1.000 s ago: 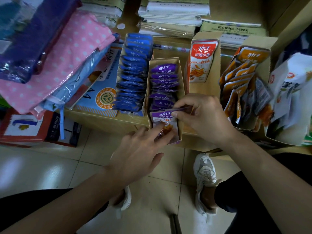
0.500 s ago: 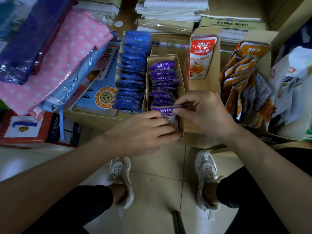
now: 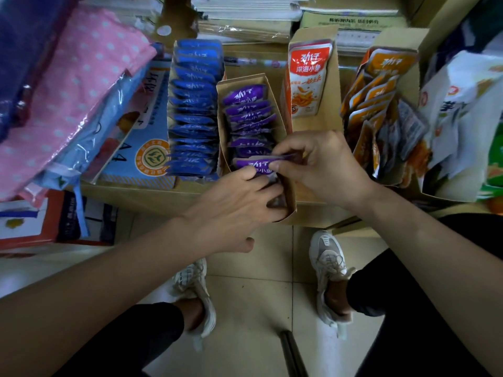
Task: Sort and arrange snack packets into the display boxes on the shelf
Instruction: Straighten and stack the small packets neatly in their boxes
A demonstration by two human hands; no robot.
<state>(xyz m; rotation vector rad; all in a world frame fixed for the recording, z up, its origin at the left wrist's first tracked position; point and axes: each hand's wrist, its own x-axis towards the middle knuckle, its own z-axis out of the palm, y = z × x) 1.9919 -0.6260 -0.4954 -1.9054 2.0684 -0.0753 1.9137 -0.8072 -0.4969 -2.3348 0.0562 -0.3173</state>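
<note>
Down at the bottom, two pale lace-up shoes (image 3: 326, 257) stand on a smooth, light tiled floor (image 3: 253, 295), under black trouser legs. Just above them, both bare arms reach to a low wooden shelf (image 3: 136, 194).

The left hand (image 3: 236, 210) lies over the front end of a long, thin brown cardboard box (image 3: 221, 148). Its fingers are nearly straight and press flat on the front purple packet (image 3: 253, 165), a shiny foil one with white letters. The right hand (image 3: 324, 170) is just beside it, at the right side of the box. Its thumb and first finger are curled and pinch the thin top edge of a second purple packet (image 3: 284, 157), right behind the front one.

Behind the hands, more shiny purple packets (image 3: 246, 110) stand in a row inside the same box, each leaning on the next. Just beside the box on the left is a row of glossy blue packets (image 3: 193, 112). On the right, a red and white packet (image 3: 309, 83) stands upright in its own brown box. Farther right, another box holds crinkly orange packets (image 3: 381, 85). A big white bag (image 3: 462, 104) sits at the far right. At the far left lies a soft pink pack with white dots (image 3: 81, 72), wrapped in clear plastic. At the very back are flat stacks of paper (image 3: 245, 20).
</note>
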